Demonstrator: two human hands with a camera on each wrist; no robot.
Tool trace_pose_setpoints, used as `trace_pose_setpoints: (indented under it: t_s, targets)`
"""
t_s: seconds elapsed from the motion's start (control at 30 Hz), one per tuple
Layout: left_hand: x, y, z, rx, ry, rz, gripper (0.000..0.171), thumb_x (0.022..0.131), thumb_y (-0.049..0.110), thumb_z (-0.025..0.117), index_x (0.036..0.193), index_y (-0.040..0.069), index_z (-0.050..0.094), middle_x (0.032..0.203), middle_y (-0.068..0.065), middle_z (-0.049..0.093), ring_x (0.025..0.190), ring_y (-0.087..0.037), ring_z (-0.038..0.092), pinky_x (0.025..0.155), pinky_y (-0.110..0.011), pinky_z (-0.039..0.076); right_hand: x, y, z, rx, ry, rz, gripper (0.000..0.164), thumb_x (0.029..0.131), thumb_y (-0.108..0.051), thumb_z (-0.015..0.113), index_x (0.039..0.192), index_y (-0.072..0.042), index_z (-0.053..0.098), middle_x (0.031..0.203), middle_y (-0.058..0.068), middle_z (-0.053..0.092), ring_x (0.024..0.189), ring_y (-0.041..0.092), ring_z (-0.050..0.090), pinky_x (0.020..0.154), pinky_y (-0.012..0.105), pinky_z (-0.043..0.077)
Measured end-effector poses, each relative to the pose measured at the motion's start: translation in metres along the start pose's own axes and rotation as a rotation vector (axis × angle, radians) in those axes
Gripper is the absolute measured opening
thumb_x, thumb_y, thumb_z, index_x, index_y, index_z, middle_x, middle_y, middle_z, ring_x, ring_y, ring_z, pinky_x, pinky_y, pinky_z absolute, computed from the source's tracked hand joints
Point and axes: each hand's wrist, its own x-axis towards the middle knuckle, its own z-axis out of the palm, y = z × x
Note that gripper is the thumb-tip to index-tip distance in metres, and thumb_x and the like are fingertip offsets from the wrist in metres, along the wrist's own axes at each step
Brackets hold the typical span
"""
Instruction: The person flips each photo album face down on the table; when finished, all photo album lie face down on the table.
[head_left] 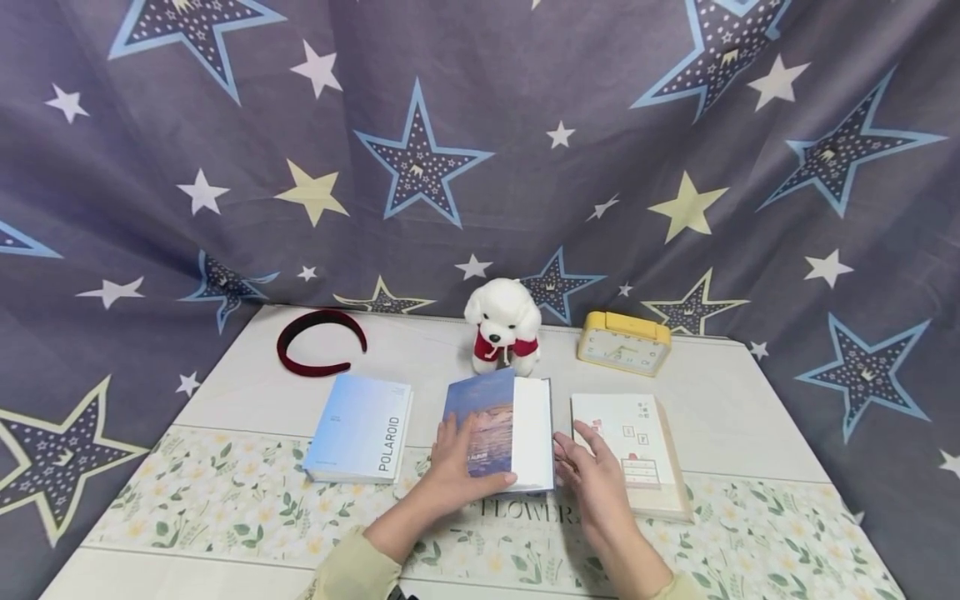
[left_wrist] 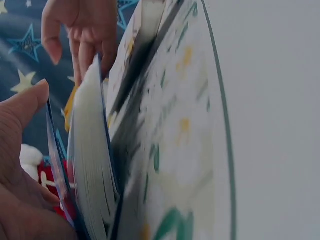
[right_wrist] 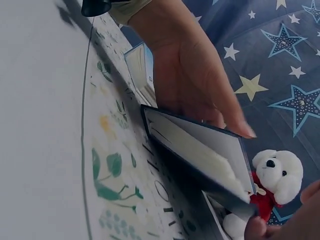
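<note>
Blue and pink print covers the album (head_left: 491, 404), which we find on the table (head_left: 420, 342) between the pale-blue POLAROID volume (head_left: 356, 425) and the white book (head_left: 656, 498), just before the plush dog (head_left: 501, 325). Its front cover stands tilted off the pages. We see the left hand (head_left: 450, 467) laid unclenched against this cover, thumb at the free edge. The right hand (head_left: 597, 487) is unclenched, thumb apart, beside the opposite edge; whether its fingers touch, we cannot tell.
</note>
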Motion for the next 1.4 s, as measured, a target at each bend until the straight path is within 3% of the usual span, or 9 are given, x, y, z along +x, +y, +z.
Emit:
trace_pose_setpoints:
  t_s: [0.27,0.4,0.5,0.63,0.87,1.03,1.17,1.3,1.4]
  targets:
    - [-0.005,0.018,0.011,0.067,0.017,0.011,0.115,0.072,0.059,0.078,0.157,0.009,0.018,0.156,-0.035,0.000,0.139,-0.058,-0.006,0.107,-0.072,0.002,-0.004,-0.004,0.008,0.138,-0.106,-0.070,0.058,0.097,-0.010,0.050,0.151,-0.008,0.030,0.145,0.015,0.048,0.125,0.025,0.052,0.098,0.036,0.047]
    - [-0.006,0.023,0.014,0.065,0.054,0.032,0.111,0.072,0.062,0.076,0.156,0.014,0.022,0.156,-0.035,0.003,0.140,-0.057,-0.005,0.109,-0.071,0.002,-0.006,-0.006,0.014,0.201,-0.162,-0.105,0.058,0.094,-0.007,0.052,0.149,-0.008,0.033,0.148,0.014,0.045,0.127,0.026,0.050,0.096,0.038,0.047]
    - [-0.004,0.026,0.015,0.062,0.093,0.062,0.106,0.072,0.063,0.075,0.155,0.019,0.026,0.156,-0.032,0.010,0.141,-0.055,-0.003,0.110,-0.069,0.002,-0.007,-0.008,0.019,0.208,-0.197,-0.134,0.054,0.096,-0.007,0.051,0.147,-0.006,0.035,0.149,0.014,0.044,0.125,0.025,0.050,0.095,0.036,0.047]
    - [-0.003,0.030,0.016,0.040,0.110,0.061,0.107,0.074,0.064,0.073,0.156,0.015,0.024,0.157,-0.030,0.011,0.142,-0.054,-0.004,0.109,-0.070,0.003,-0.009,-0.008,0.022,0.205,-0.249,-0.158,0.051,0.099,-0.009,0.047,0.148,-0.001,0.034,0.151,0.014,0.040,0.123,0.022,0.050,0.095,0.035,0.047]
    - [-0.006,0.033,0.015,-0.047,0.087,0.040,0.113,0.077,0.062,0.071,0.156,0.005,0.014,0.157,-0.032,0.003,0.143,-0.052,-0.003,0.107,-0.073,0.009,-0.010,-0.007,0.023,0.173,-0.288,-0.176,0.045,0.101,-0.016,0.049,0.144,-0.006,0.043,0.149,0.009,0.043,0.127,0.024,0.046,0.098,0.038,0.044]
    - [-0.006,0.035,0.011,-0.135,0.048,0.021,0.111,0.079,0.058,0.071,0.158,0.011,0.010,0.159,-0.028,-0.002,0.145,-0.044,-0.005,0.105,-0.074,0.011,-0.009,-0.007,0.025,0.153,-0.346,-0.211,0.044,0.101,-0.012,0.048,0.144,-0.009,0.044,0.150,0.007,0.042,0.130,0.028,0.042,0.099,0.036,0.044]
    - [-0.004,0.039,0.011,-0.236,0.054,0.002,0.112,0.078,0.047,0.072,0.158,0.014,0.001,0.159,-0.026,-0.001,0.146,-0.042,0.003,0.107,-0.071,0.015,-0.006,-0.007,0.025,0.130,-0.377,-0.225,0.045,0.099,-0.005,0.045,0.144,-0.008,0.043,0.150,0.009,0.042,0.129,0.029,0.043,0.099,0.038,0.044]
    - [-0.005,0.040,0.011,-0.337,0.074,0.000,0.111,0.078,0.034,0.071,0.158,0.018,-0.005,0.161,-0.022,0.001,0.145,-0.041,0.010,0.110,-0.066,0.015,-0.002,-0.002,0.028,0.103,-0.385,-0.194,0.050,0.094,0.000,0.046,0.144,-0.005,0.043,0.150,0.013,0.041,0.129,0.029,0.046,0.100,0.040,0.044]
    - [-0.007,0.039,0.011,-0.382,0.082,0.008,0.107,0.079,0.028,0.069,0.158,0.020,-0.003,0.162,-0.018,0.003,0.146,-0.038,0.010,0.112,-0.064,0.013,0.003,0.006,0.031,0.046,-0.366,-0.130,0.051,0.093,-0.005,0.051,0.143,-0.001,0.042,0.149,0.017,0.041,0.127,0.030,0.050,0.099,0.039,0.047]
